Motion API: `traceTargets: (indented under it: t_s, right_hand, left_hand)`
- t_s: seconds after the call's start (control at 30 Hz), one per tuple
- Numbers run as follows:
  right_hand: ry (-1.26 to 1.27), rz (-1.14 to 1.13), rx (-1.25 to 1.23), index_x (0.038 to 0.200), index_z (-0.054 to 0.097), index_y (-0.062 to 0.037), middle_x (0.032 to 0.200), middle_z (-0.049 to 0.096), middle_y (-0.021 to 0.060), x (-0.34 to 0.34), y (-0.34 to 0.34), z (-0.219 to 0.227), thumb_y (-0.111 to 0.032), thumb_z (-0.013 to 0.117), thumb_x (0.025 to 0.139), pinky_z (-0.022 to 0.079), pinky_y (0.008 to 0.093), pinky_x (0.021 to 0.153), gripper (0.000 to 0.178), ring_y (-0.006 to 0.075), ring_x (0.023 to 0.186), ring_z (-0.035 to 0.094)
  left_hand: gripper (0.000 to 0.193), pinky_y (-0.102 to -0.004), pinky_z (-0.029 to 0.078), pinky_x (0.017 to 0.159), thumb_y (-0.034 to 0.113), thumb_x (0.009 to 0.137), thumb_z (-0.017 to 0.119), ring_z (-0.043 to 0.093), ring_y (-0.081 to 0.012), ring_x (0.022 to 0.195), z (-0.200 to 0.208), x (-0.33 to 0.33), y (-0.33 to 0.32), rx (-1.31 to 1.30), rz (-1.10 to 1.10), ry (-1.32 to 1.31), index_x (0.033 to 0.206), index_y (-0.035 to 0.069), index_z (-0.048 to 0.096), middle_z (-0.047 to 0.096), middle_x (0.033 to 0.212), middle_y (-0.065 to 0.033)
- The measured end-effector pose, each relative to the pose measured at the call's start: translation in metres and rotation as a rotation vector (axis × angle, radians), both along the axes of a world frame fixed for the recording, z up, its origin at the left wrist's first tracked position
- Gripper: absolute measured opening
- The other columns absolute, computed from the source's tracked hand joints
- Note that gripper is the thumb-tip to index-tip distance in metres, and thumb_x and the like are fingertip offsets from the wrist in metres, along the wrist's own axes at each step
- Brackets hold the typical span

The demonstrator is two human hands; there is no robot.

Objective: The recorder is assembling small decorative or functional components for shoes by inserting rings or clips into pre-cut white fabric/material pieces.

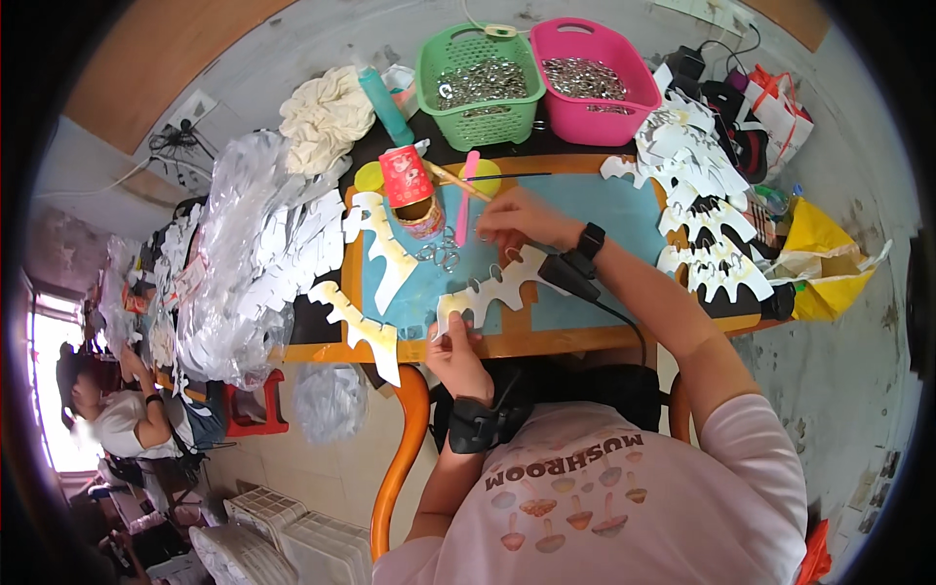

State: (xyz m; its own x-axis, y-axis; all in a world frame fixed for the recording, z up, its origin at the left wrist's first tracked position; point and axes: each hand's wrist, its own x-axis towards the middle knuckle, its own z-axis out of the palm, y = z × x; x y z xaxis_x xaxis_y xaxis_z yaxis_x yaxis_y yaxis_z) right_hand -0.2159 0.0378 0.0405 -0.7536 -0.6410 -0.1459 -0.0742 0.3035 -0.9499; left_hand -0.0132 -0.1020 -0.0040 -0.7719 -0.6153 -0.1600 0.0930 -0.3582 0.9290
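Note:
My left hand (456,363) pinches the lower left end of a white scalloped card strip (499,292) with yellowish patches. Thin metal rings (473,286) stand along that strip's notched edge. Over the mat, above the strip, my right hand (525,216) has its fingertips pressed together; what they hold is too small to make out. Loose metal rings (441,253) lie in a small heap left of the right hand. Two similar yellow-patched strips lie further left, one upper strip (388,255) and one lower strip (363,327) reaching over the table's front edge.
Behind the mat (609,219) stand a green basket (439,107) and a pink basket (624,117) of metal pieces. A red cup (405,174), a pink stick (466,200) and a wooden-handled brush (453,180) are close by. Card stacks (712,234) lie right. Someone else (132,419) sits far left.

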Motion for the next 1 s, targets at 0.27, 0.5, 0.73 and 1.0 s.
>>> traceTargets:
  t_s: [0.27, 0.5, 0.73, 1.0]
  right_hand:
    - [0.857, -0.013, 0.547, 0.091, 0.064, -0.0031, 0.089, 0.068, 0.0118, 0.015, -0.026, -0.031, -0.015, 0.067, 0.088, 0.057, 0.0455, 0.07, 0.013, 0.0364, 0.081, 0.068]
    - [1.017, 0.087, 0.518, 0.092, 0.06, -0.0014, 0.096, 0.062, 0.0113, 0.024, -0.019, -0.028, -0.007, 0.064, 0.083, 0.058, 0.0436, 0.07, 0.011, 0.0341, 0.088, 0.067]
    - [0.823, -0.088, 0.335, 0.092, 0.057, -0.0006, 0.089, 0.062, 0.0128, 0.041, -0.003, -0.021, -0.006, 0.06, 0.088, 0.056, 0.0431, 0.069, 0.007, 0.0314, 0.082, 0.066]
    - [0.038, -0.335, -0.474, 0.116, 0.065, -0.0018, 0.098, 0.07, 0.0021, 0.102, 0.079, 0.027, -0.005, 0.072, 0.091, 0.053, 0.0238, 0.075, 0.026, 0.0079, 0.083, 0.063]
  left_hand:
    - [0.017, -0.0284, 0.051, 0.073, 0.013, 0.099, 0.065, 0.066, -0.0138, 0.089, 0.005, -0.001, -0.009, 0.151, -0.007, -0.021, 0.114, 0.005, 0.064, 0.07, 0.101, -0.0058]
    - [0.018, -0.0296, 0.049, 0.082, 0.011, 0.099, 0.062, 0.064, -0.0144, 0.09, 0.006, 0.005, -0.016, 0.265, -0.107, 0.246, 0.116, 0.006, 0.062, 0.069, 0.105, -0.0048]
    - [0.021, -0.0288, 0.05, 0.081, 0.012, 0.099, 0.063, 0.064, -0.0127, 0.091, 0.023, 0.014, -0.016, 0.358, -0.302, 0.371, 0.118, 0.005, 0.062, 0.069, 0.106, -0.0039]
    - [0.023, -0.0283, 0.05, 0.081, 0.009, 0.098, 0.064, 0.065, -0.0115, 0.09, 0.075, 0.002, 0.018, 0.27, -0.481, 0.353, 0.12, 0.003, 0.062, 0.07, 0.108, -0.0044]
